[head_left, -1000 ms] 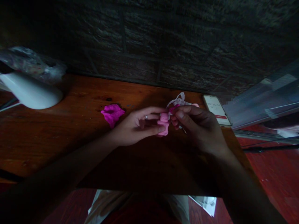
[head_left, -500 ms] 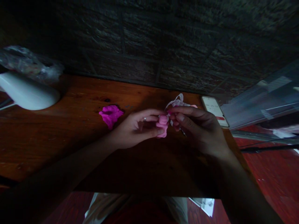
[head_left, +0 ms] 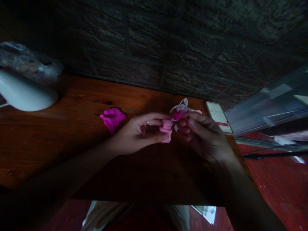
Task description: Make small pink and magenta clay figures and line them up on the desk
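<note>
My left hand [head_left: 134, 133], with a ring on one finger, is closed around a small light pink lumpy figure [head_left: 166, 131], pinching it between thumb and fingers. Just to its right, my right hand [head_left: 202, 133] is curled with its fingertips at a small bright magenta piece [head_left: 177, 115], which looks soft and thin. That piece sits close to the top of the pink figure. On the table to the left lies a larger crumpled magenta sheet [head_left: 113, 118]. A whitish ribbon-like strip [head_left: 184, 104] lies behind the hands, partly covered by them.
A phone [head_left: 218, 115] showing a timer lies at the table's right end, beside a clear panel [head_left: 262, 109]. At the left are a white rounded object [head_left: 29, 94] and a crumpled plastic bag [head_left: 29, 62]. A dark stone wall [head_left: 144, 41] borders the wooden table [head_left: 79, 96].
My right fingers have shifted slightly, so more of the small magenta piece shows beside the figure. My left hand keeps its hold on the figure. The view has moved a little.
</note>
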A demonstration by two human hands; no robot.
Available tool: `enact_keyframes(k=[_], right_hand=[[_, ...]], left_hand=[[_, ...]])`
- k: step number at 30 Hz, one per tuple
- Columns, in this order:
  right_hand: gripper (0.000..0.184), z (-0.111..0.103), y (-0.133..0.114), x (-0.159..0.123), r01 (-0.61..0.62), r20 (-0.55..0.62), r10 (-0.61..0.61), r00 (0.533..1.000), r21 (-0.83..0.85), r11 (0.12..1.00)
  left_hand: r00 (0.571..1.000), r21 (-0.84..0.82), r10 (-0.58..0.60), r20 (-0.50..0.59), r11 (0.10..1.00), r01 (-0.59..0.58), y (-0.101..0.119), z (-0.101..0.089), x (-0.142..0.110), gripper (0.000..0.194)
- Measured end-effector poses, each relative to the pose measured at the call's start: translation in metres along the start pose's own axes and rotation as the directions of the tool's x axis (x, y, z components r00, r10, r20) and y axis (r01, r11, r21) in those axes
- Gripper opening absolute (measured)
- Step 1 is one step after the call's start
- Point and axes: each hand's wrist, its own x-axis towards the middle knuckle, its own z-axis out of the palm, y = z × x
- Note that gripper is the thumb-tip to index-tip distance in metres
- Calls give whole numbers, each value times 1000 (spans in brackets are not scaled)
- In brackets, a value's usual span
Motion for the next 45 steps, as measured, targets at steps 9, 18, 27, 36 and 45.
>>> enact_keyframes(k=[9,18,27,36,45], right_hand=[[7,1,1,-1,55,-23,-61,998,-210,976],[19,4,8,-7,367,154,-461,874,-831,418],[26,5,8,-7,378,163,-460,873,-822,426],[14,5,8,-8,378,165,-491,856,-847,375],[16,0,8,-9,358,137,-429,893,-794,492]], left_hand=[[1000,-37,9,-7,999,-9,0,1,0,41],[999,-60,-29,-18,998,28,-3,3,-1,41],[1000,8,-11,-4,1000,11,-2,2,-1,41],[1000,-22,-11,-20,1000,11,0,4,-2,40],[1000,-47,-11,-27,999,9,-2,3,-2,44]])
